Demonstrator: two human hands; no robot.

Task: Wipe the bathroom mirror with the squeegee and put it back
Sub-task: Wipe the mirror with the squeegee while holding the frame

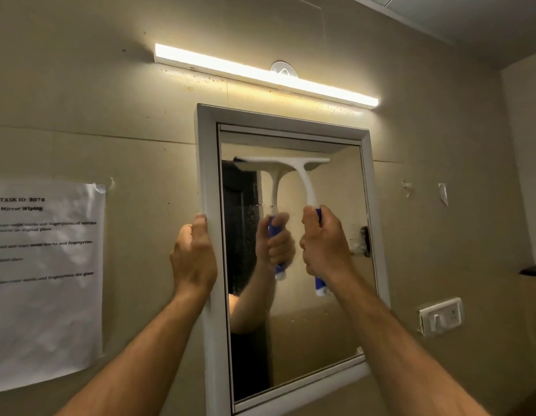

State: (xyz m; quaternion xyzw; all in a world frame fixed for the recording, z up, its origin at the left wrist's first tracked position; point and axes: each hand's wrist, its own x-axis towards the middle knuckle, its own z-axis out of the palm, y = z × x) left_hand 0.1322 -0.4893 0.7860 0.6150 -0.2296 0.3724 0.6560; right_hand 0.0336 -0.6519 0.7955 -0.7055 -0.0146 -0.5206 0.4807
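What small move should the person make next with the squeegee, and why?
Probably draw the squeegee straight down the mirror. Its blade lies near the top of the glass, the right hand has a closed grip on the blue handle, and the left hand steadies the white frame.

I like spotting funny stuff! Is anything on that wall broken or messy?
Yes. Brown specks dot the beige wall under the glowing strip light, and the white-framed mirror has a dark chipped patch at its right edge.

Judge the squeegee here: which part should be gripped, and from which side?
Grip the blue handle of the squeegee, from below, as the right hand does: the handle hangs down from the blade, which lies high across the mirror. The left hand holds the mirror's frame.
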